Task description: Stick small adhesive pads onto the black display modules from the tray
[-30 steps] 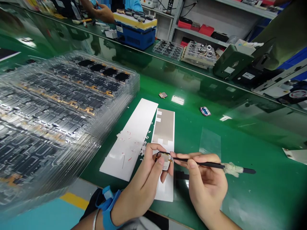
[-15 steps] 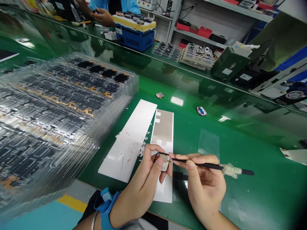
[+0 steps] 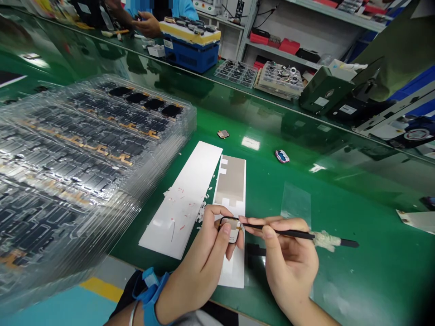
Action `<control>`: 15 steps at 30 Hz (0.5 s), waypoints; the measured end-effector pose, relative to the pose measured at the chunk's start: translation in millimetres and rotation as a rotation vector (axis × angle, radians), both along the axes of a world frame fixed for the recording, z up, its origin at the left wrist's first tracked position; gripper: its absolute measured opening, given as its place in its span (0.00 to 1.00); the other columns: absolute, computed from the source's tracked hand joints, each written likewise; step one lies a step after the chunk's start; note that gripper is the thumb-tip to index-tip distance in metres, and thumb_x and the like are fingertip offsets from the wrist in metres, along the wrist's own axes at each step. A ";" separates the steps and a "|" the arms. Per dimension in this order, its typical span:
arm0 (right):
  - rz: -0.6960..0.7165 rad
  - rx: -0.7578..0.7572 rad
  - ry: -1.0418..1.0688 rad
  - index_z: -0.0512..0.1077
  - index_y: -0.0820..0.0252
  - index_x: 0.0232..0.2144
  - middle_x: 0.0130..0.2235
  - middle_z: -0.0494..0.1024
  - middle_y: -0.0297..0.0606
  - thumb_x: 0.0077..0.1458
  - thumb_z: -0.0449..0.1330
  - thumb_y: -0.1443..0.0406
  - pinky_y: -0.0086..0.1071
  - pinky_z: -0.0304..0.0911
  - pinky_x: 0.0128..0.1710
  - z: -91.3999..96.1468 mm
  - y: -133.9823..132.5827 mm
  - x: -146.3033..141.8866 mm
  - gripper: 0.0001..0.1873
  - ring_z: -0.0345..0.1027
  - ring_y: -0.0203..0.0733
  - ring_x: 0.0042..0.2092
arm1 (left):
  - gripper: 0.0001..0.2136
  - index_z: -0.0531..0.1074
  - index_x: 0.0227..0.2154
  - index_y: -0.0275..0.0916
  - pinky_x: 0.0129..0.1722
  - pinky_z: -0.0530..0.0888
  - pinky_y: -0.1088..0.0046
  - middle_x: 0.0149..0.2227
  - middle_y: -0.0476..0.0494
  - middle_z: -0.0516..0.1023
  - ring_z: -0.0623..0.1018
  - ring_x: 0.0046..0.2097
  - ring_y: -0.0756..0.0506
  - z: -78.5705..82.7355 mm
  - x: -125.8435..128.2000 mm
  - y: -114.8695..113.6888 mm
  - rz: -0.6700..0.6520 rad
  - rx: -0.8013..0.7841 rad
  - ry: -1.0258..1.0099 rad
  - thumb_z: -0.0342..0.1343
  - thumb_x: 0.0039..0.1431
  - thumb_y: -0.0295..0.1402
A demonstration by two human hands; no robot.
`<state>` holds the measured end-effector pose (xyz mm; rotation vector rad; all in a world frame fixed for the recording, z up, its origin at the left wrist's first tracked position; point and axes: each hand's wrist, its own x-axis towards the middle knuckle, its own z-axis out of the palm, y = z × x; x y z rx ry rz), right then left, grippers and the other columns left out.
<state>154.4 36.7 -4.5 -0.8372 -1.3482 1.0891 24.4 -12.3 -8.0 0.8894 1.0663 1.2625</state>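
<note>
My left hand point(image 3: 200, 258) pinches a small watch-sized screen module point(image 3: 233, 233) between thumb and fingers. The module has a pale back, rounded corners and a dark rim. My right hand point(image 3: 290, 253) is closed on black tweezers point(image 3: 295, 233), whose rear part is wrapped in pale tape. The tweezer tips reach the module's upper right edge, at a small light piece; whether they grip it is too small to tell. Beneath my hands lies a white sheet point(image 3: 234, 271) carrying a grey-beige adhesive panel point(image 3: 231, 181).
A tall stack of clear trays point(image 3: 136, 149) with dark screens stands at left. A white strip point(image 3: 193, 181) bears small scraps. Farther back lie two small parts point(image 3: 223, 134) point(image 3: 282, 156). A clear film point(image 3: 296, 201) is at right. A co-worker's hand point(image 3: 149, 25) shows beyond a blue machine point(image 3: 193, 56).
My right hand and the tweezers have shifted very slightly left. My left hand keeps the module in nearly the same place. The two small parts farther back appear slightly farther left.
</note>
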 end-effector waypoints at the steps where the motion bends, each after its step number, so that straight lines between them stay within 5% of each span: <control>1: -0.003 0.003 0.003 0.71 0.54 0.35 0.33 0.77 0.33 0.59 0.59 0.72 0.30 0.78 0.32 0.1 0.2 0.0 0.07 0.80 0.40 0.37 | 0.07 0.56 0.43 0.46 0.38 0.64 0.71 0.33 0.54 0.67 0.64 0.32 0.51 -0.6 0.2 0.0 0.001 0.008 0.003 0.35 0.75 0.38; 15: 0.081 -0.028 0.083 0.70 0.55 0.37 0.36 0.79 0.36 0.62 0.57 0.72 0.34 0.79 0.36 1.7 5.2 5.3 0.06 0.80 0.42 0.40 | 0.06 0.56 0.37 0.45 0.25 0.61 0.76 0.25 0.56 0.64 0.65 0.28 0.51 -10.2 0.4 -1.5 0.091 0.000 0.051 0.44 0.72 0.38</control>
